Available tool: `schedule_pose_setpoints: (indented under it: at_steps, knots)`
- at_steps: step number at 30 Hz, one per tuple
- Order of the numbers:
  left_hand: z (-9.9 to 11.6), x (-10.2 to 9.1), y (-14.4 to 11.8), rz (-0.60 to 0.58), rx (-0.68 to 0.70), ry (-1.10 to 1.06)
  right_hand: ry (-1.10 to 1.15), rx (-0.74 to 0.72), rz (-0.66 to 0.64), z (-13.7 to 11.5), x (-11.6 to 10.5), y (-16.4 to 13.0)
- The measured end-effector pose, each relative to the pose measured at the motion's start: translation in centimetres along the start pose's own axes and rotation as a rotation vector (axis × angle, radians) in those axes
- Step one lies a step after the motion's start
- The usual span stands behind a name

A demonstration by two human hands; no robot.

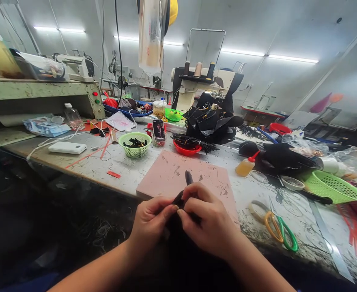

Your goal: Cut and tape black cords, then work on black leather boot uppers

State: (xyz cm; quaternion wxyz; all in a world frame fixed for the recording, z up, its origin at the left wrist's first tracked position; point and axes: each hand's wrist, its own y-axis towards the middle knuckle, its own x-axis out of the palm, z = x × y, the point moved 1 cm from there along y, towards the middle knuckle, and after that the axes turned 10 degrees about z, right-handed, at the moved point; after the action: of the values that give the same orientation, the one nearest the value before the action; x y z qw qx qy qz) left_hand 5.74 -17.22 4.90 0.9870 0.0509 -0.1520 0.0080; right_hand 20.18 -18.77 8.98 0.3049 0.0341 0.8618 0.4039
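My left hand [150, 222] and my right hand [210, 221] meet at the near edge of the workbench, fingertips pinched together on a small black strap piece [188, 178] whose tip sticks up between them. They hover over the front edge of a pink cutting mat [172, 172]. Below my hands lies dark material, hard to make out.
A green basket of black bits [135, 144], a phone [158, 129], a red dish of black strips [187, 148], a pile of black pieces [210, 121], a glue bottle [246, 165], scissors [280, 227], a green colander [333, 187] and a power bank [67, 147] surround the mat. Sewing machines stand behind.
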Motion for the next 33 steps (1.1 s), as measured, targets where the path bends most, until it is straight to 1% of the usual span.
schedule_pose_setpoints:
  at_steps: [3,5,7,11,18,23,26,29,33]
  knots:
    - [-0.3,0.0,-0.1,0.029,-0.02,-0.009,-0.08,0.077,-0.124,0.0,-1.1,0.1]
    - [-0.4,0.0,-0.1,0.035,-0.048,-0.005,-0.087,0.127,-0.21,-0.1,-1.8,0.3]
    - [-0.5,0.0,0.0,0.053,-0.069,0.004,-0.097,0.151,-0.245,-0.2,-2.4,0.6]
    - [-0.4,0.1,0.1,0.059,-0.092,-0.012,-0.122,0.164,-0.241,-0.1,-2.6,0.9]
    - [-0.3,0.4,0.1,0.005,-0.239,-0.22,-0.122,0.155,-0.166,0.6,-2.2,0.9]
    - [0.1,0.8,-0.1,-0.019,-0.339,-0.328,-0.118,0.168,-0.166,0.9,-2.0,1.1]
    - [0.1,0.8,0.2,-0.039,-0.374,-0.338,-0.145,0.164,-0.182,0.8,-1.8,1.2]
    - [0.0,0.5,0.6,-0.073,-0.346,-0.265,-0.178,0.141,-0.223,0.4,-1.6,1.2]
    - [0.1,0.1,0.9,-0.09,-0.168,-0.09,-0.212,0.092,-0.284,0.1,-2.0,1.3]
